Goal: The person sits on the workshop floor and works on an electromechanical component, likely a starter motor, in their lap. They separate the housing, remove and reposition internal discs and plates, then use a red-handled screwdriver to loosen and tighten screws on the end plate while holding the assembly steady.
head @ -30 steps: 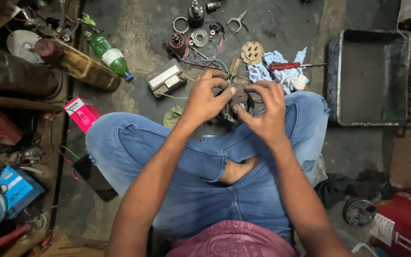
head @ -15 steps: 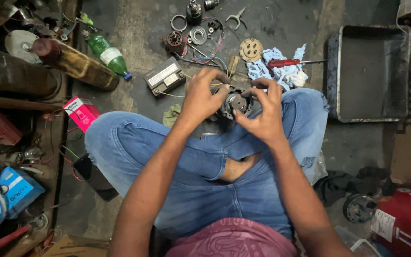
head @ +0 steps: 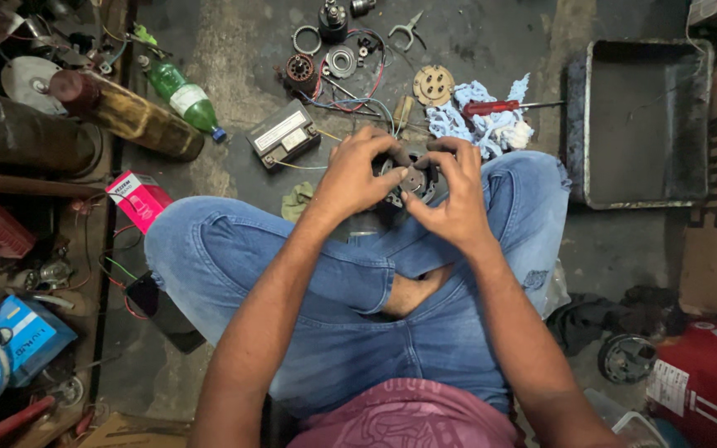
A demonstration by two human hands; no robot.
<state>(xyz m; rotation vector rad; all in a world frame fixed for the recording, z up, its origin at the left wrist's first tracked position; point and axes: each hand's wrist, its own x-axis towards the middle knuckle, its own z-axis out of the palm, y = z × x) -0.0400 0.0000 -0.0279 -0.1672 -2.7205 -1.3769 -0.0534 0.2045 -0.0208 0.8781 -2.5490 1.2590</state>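
I sit cross-legged on the concrete floor [head: 234, 66] with a small dark motor part [head: 412, 181] held over my knees, near the middle of the floor. My left hand [head: 354, 178] wraps its left side, the fingers curled over the top edge, and the grip is clamped on it. My right hand [head: 456, 199] comes in from the other side, thumb and fingertips pinched on the rim, so that grip is clamped on the same part too. The round pale centre of the part shows between my two thumbs.

Just beyond my hands, toward the far edge of the floor, lies a small black battery [head: 284, 134] with thin wires running from it. Past it are a wound copper rotor [head: 300, 71], a metal ring [head: 306, 39] and a round tan disc with holes [head: 433, 85]. A red-handled screwdriver [head: 499, 107] lies across a pale blue rag [head: 479, 124], just beside my right knee. At the right edge stands an empty dark metal tray [head: 578, 124]. Toward the far left corner a green plastic bottle [head: 180, 95] lies tilted beside a brown cylinder [head: 134, 116], and a pink box [head: 139, 199] rests close to my left knee
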